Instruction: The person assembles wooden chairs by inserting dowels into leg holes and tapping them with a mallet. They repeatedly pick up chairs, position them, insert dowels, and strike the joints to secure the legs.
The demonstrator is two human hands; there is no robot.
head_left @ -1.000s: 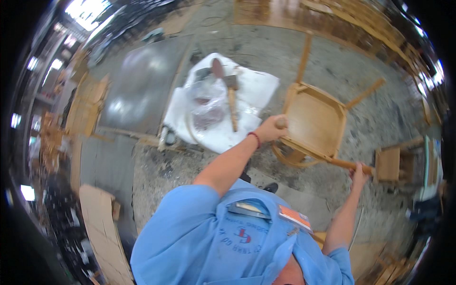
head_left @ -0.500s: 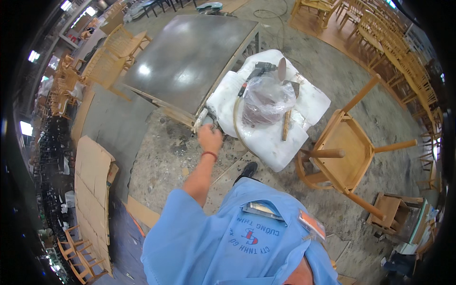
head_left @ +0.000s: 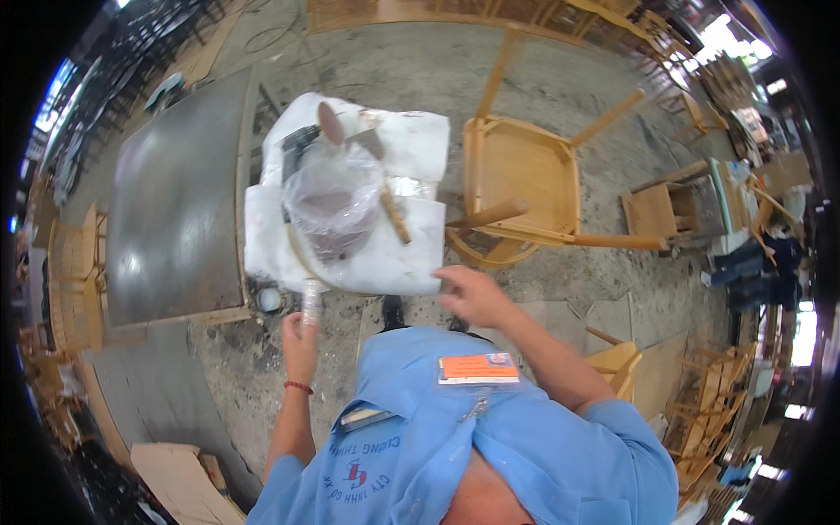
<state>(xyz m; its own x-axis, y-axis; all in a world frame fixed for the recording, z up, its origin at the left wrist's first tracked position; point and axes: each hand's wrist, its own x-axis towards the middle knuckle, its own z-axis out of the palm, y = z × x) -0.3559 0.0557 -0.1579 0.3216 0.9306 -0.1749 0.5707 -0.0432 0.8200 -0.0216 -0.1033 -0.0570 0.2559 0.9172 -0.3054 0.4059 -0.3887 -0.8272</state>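
Head view: two bare hands are at the near edge of a white pad (head_left: 416, 262), which lies between a dark-topped table (head_left: 179, 201) and an upturned wooden chair (head_left: 525, 175).
Left hand (head_left: 300, 344): fingers pinch the lower end of a clear, shiny cylinder (head_left: 311, 302).
Clear cylinder: its far end meets the pad's near edge, left of the middle — whether they touch, I cannot tell.
Right hand (head_left: 477, 297): loosely spread, nothing seen in it, fingertips by the pad's near right corner; contact is unclear.
White pad: a plastic bag (head_left: 337, 188) sits mid-surface, with a dark tool (head_left: 302, 143) and a brown disc (head_left: 331, 124) toward the far edge, and a wooden handle (head_left: 396, 216) along its right.
Slip: the pinch is at one end only, so a knock could drop the cylinder.
Snag: a hose (head_left: 302, 254) curves toward the near edge; catching it could drag the tool.
Shift: a tug at the near right corner could slide the pad and tip the bag.
Knock: a pale cup (head_left: 269, 301) is just beside the table's near right corner — a leftward sweep could upset it.
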